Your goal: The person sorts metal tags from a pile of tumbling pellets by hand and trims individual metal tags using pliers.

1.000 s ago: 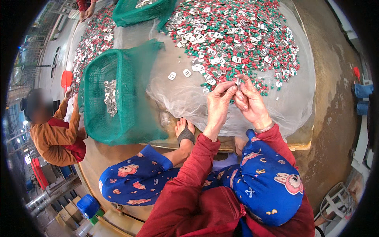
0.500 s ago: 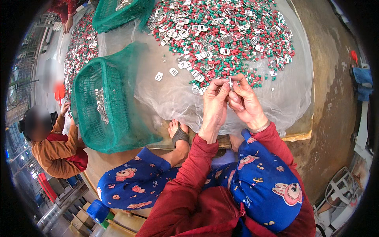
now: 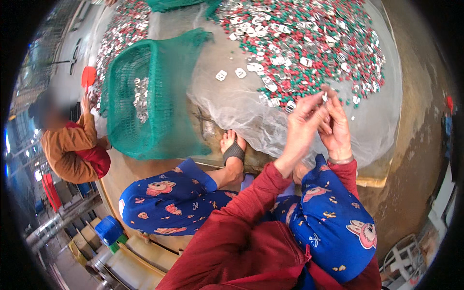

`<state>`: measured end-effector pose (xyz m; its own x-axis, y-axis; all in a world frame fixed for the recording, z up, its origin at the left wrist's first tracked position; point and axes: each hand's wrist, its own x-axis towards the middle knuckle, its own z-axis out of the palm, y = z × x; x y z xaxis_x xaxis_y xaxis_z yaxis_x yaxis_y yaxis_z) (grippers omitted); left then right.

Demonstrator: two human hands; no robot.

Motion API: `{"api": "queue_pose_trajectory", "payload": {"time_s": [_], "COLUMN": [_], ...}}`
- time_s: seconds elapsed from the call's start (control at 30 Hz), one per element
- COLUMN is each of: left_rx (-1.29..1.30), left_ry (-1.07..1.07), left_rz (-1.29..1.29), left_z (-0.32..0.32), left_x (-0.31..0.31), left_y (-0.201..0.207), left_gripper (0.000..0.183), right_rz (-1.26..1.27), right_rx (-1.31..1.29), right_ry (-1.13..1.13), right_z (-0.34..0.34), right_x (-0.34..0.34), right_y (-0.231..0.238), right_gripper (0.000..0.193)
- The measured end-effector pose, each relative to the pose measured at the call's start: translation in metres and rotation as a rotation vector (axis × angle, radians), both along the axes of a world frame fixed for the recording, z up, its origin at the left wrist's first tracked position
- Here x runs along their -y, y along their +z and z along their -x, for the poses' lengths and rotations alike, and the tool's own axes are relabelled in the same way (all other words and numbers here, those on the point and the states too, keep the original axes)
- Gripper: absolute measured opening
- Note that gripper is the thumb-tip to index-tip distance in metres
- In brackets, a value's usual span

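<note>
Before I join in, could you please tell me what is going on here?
A person's left hand and right hand hold a small pale piece together, by the near edge of a pile of silvery buckle-shaped pieces and red and green bits. To the left, a green basket holds more silvery pieces. Farther left, a co-worker is beside another pile.

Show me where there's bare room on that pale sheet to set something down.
Between the green basket and the colourful pile, the pale sheet is mostly bare except two silver pieces. Its near right corner, right of the right hand, also looks free. Crowded: the pile, plus its near edge around both hands.
</note>
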<state>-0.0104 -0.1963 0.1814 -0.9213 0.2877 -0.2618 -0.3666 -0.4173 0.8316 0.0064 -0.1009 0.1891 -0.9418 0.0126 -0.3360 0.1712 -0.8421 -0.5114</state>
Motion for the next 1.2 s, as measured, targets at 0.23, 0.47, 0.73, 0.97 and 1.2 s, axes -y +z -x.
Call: {"api": "queue_pose_trajectory", "payload": {"time_s": [0.23, 0.47, 0.73, 0.97, 1.2], "left_rx": [-0.010, -0.015, 0.154, 0.193, 0.216], "left_ry": [0.049, -0.001, 0.142, 0.128, 0.375], "left_rz": [-0.035, -0.127, -0.259, -0.363, -0.347], "left_z": [0.011, 0.025, 0.031, 0.026, 0.009], "left_x": [0.021, 0.028, 0.037, 0.040, 0.032], "left_y": [-0.006, 0.000, -0.023, -0.023, -0.014], "left_gripper": [0.029, 0.015, 0.021, 0.019, 0.014], "right_rz": [0.012, -0.033, 0.238, 0.178, -0.316], "right_rx": [0.052, 0.142, 0.133, 0.129, 0.101], "right_ry": [-0.003, -0.060, 0.130, 0.201, 0.162], "right_z": [0.009, 0.021, 0.029, 0.025, 0.026], "right_x": [0.017, 0.025, 0.030, 0.031, 0.052], "right_y": [-0.011, -0.007, -0.013, -0.013, 0.004], "right_gripper": [0.037, 0.031, 0.038, 0.035, 0.032]}}
